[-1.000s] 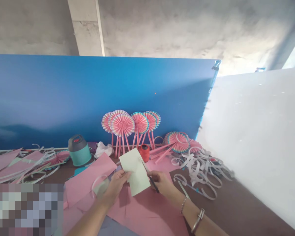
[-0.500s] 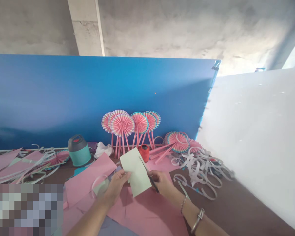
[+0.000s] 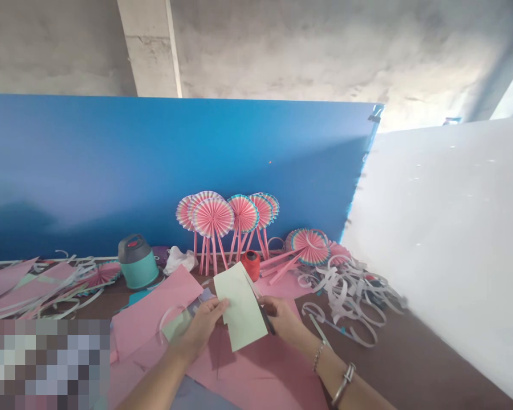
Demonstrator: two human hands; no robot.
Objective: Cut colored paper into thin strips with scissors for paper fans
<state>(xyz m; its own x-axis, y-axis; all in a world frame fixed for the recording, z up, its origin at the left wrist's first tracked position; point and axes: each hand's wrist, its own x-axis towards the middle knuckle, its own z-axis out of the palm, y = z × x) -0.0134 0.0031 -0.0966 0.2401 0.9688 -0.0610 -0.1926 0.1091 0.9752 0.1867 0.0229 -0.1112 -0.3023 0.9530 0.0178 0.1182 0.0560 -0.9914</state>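
- Head view: left hand [image 3: 206, 322] pinched a pale-green, roughly rectangular paper sheet [image 3: 241, 314], above pink paper sheets [image 3: 273, 373].
- Right hand [image 3: 280, 314] gripped a slim, black-handled cutting tool [image 3: 267, 320] at the sheet's right edge.
- If left pinch loosened, the sheet could twist and tear.

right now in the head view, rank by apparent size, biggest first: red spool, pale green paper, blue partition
1. Blue partition
2. Pale green paper
3. Red spool, partly hidden behind the paper
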